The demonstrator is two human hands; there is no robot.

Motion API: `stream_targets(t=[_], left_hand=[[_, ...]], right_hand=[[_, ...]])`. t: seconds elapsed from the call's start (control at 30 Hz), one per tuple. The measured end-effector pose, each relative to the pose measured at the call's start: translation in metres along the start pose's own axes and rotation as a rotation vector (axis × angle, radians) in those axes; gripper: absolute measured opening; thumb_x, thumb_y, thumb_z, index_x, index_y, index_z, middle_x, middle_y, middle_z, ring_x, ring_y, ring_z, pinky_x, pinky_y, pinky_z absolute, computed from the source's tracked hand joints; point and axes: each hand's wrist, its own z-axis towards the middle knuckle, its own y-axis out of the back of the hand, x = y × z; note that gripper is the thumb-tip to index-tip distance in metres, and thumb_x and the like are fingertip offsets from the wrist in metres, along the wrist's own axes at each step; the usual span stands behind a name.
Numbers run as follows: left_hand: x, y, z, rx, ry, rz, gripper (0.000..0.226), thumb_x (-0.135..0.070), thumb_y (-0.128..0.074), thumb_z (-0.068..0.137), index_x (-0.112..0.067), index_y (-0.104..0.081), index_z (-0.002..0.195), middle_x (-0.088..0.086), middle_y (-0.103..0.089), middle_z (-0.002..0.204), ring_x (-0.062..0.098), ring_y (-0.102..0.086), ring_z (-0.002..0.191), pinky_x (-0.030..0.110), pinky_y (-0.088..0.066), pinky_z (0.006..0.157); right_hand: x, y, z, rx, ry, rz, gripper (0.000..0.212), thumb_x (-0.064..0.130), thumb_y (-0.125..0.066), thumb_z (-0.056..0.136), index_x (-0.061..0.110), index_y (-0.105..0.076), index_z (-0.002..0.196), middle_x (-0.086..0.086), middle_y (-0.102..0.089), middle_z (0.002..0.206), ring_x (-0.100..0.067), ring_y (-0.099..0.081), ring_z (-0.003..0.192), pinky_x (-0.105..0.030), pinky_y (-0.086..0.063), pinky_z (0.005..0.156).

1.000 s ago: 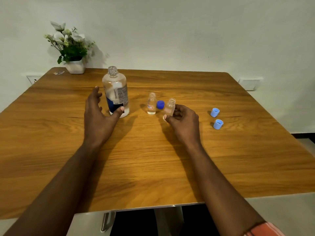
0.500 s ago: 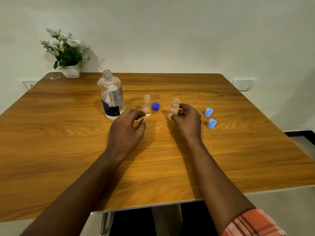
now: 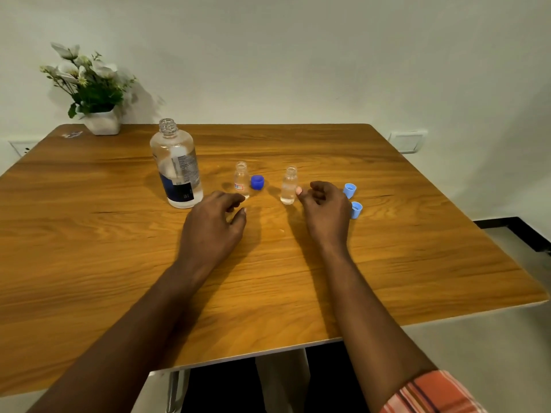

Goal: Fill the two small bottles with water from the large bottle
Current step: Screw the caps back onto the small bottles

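The large clear bottle (image 3: pixel 177 169) stands uncapped on the wooden table (image 3: pixel 119 248), with a dark blue label low on its side. Two small clear bottles stand open to its right: the left small bottle (image 3: pixel 241 180) and the right small bottle (image 3: pixel 289 186). My left hand (image 3: pixel 213 225) hovers just in front of the left small bottle, fingers loosely curled, holding nothing. My right hand (image 3: pixel 325 210) sits beside the right small bottle; its thumb tip is at the bottle's side, the fingers no longer wrapped around it.
A dark blue cap (image 3: pixel 257 182) lies between the small bottles. Two light blue caps (image 3: pixel 349 190) (image 3: pixel 356 209) lie just right of my right hand. A white pot of flowers (image 3: pixel 101 122) stands at the table's far left corner.
My left hand went from the large bottle toward the left small bottle. My right hand set the right small bottle down and loosened its grip.
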Motion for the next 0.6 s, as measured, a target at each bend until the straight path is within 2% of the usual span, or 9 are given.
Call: stream_targets(t=[0.13,0.27,0.47,0.6], left_hand=[[-0.013,-0.006,0.004,0.040,0.055,-0.069,0.032,-0.021,-0.069,0.086,-0.013,-0.068,0.116,0.002,-0.071,0.105,0.012,-0.065,0.089,0.034,-0.054,0.080],[-0.026,-0.019,0.013,0.087,0.114,-0.119,0.048,-0.026,-0.073,0.083,-0.014,-0.061,0.128,0.001,-0.069,0.109,0.014,-0.067,0.088,0.036,-0.053,0.084],[-0.034,-0.036,0.027,0.094,0.176,-0.123,0.055,-0.029,-0.076,0.079,-0.009,-0.060,0.128,0.005,-0.070,0.113,0.018,-0.068,0.090,0.037,-0.053,0.087],[-0.036,-0.044,0.032,0.105,0.195,-0.128,0.059,-0.030,-0.078,0.078,-0.007,-0.060,0.128,0.007,-0.069,0.115,0.019,-0.068,0.093,0.038,-0.053,0.088]], right_hand=[[-0.007,0.024,-0.007,-0.152,0.011,-0.025,0.021,0.018,-0.071,0.084,0.009,-0.072,0.103,-0.003,-0.074,0.096,-0.012,-0.068,0.087,-0.030,-0.055,0.083],[-0.019,0.055,-0.004,-0.294,-0.050,-0.042,0.027,0.013,-0.070,0.082,0.012,-0.070,0.109,0.000,-0.072,0.095,-0.012,-0.067,0.087,-0.035,-0.055,0.083],[-0.028,0.074,0.008,-0.223,-0.117,-0.122,0.051,0.014,-0.074,0.081,0.012,-0.059,0.129,-0.005,-0.067,0.118,-0.012,-0.062,0.105,-0.026,-0.051,0.087],[-0.030,0.070,0.010,-0.143,-0.102,-0.172,0.056,0.016,-0.074,0.079,0.014,-0.057,0.132,-0.004,-0.067,0.119,-0.013,-0.062,0.108,-0.034,-0.052,0.094]])
